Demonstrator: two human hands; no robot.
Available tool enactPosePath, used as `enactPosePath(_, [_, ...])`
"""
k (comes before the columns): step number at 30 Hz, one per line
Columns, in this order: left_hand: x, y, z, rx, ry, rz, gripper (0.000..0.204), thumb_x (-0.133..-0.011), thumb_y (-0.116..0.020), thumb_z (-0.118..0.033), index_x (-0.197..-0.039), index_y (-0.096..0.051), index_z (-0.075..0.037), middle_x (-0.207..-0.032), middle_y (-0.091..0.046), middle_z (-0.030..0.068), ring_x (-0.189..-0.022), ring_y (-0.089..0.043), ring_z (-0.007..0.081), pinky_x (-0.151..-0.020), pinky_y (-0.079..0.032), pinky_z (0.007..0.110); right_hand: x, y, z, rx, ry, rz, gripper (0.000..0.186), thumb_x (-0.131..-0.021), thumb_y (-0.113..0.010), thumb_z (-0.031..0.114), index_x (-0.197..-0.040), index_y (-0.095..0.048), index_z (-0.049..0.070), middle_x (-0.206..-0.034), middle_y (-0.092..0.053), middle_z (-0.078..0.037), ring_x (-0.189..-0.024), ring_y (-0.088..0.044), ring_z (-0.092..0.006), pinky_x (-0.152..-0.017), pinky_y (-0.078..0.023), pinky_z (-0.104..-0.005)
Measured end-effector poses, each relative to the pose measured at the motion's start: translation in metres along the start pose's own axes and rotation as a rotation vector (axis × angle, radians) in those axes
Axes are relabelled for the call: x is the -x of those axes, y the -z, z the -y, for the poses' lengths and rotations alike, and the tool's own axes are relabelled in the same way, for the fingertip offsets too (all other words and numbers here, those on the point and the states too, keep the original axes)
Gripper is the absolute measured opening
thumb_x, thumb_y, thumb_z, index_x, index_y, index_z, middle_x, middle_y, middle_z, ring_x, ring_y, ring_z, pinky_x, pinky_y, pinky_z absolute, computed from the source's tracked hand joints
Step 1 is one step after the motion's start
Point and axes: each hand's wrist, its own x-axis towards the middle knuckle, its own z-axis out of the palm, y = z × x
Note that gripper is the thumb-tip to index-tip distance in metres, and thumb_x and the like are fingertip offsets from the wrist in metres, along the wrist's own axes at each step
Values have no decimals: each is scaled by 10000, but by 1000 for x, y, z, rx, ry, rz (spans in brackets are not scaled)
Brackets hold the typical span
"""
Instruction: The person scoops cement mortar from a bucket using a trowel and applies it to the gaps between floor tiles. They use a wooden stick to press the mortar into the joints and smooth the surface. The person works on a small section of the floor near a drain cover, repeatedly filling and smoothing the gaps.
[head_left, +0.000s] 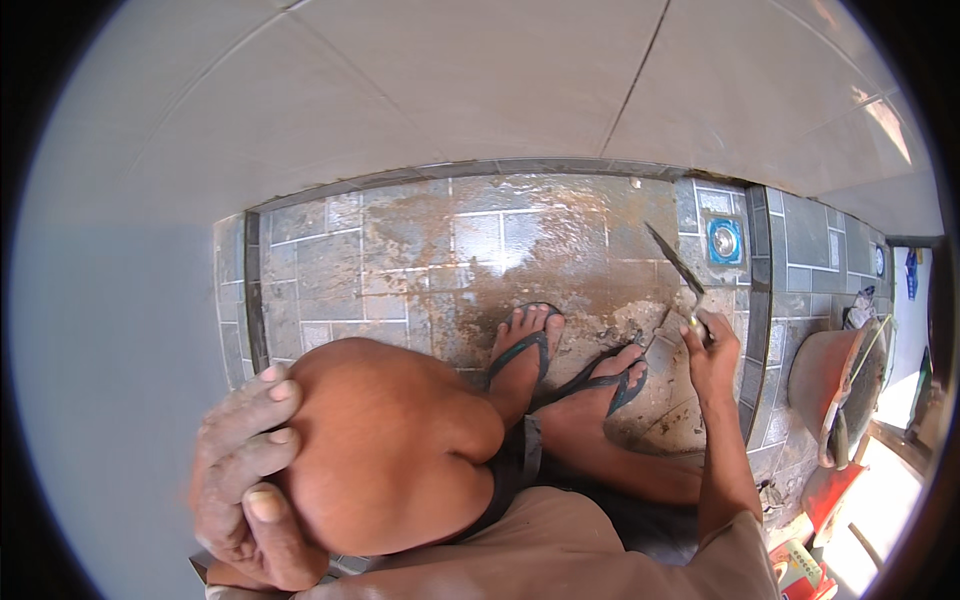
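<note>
My right hand point(712, 345) is closed around the handle of a trowel point(680, 266). Its narrow pointed blade is seen nearly edge-on and reaches forward and left above the wet tiled floor point(330, 260). Brown, muddy water and smears lie over the tiles left of the blade. My left hand point(250, 475) holds no tool; its fingers lie over the outer side of my bent left knee point(375, 440), slightly apart. Beyond the trowel, to the right, a square floor drain point(724, 241) with a blue surround is set in the tiles.
Large pale wall tiles point(480, 80) rise in front of me. Low ledges point(762, 290) border the floor on both sides. Past the right one stands a mortar-stained basin point(825, 375) with something lying across it. Red and yellow packaging point(800, 570) lies at the lower right. My sandalled feet point(525, 345) stand on the floor.
</note>
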Motion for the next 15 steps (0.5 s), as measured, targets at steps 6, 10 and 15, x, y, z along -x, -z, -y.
enactPosePath(6, [9,14,-10,-8,-194,-97,266,-1064,-509,-187,-1160,-658,11,-1154,-716,239,-1148,-700,386,-1014,-556,524,52,42,14,-74,-127,-30,365,-861,-795,13,-1208,-714,-69,-1032,-710,-121,-937,-658,-204,-856,-527,-339])
enactPosePath(10, [14,35,-12,-73,-268,93,224,-971,-614,-131,-1072,-745,19,-1196,-735,269,-1146,-720,391,-1016,-548,529,82,82,34,-158,-206,-131,370,-936,-760,81,-1279,-692,-40,-978,-686,-75,-843,-637,-151,-710,-527,-291])
enactPosePath(15, [15,19,-12,-34,-493,82,208,-840,-720,-105,-1008,-783,-1,-1205,-753,197,-1115,-743,362,-1000,-564,499,111,119,48,-300,-335,-183,320,-1013,-700,142,-1294,-665,-8,-802,-607,2,-630,-543,-80,-524,-449,-254])
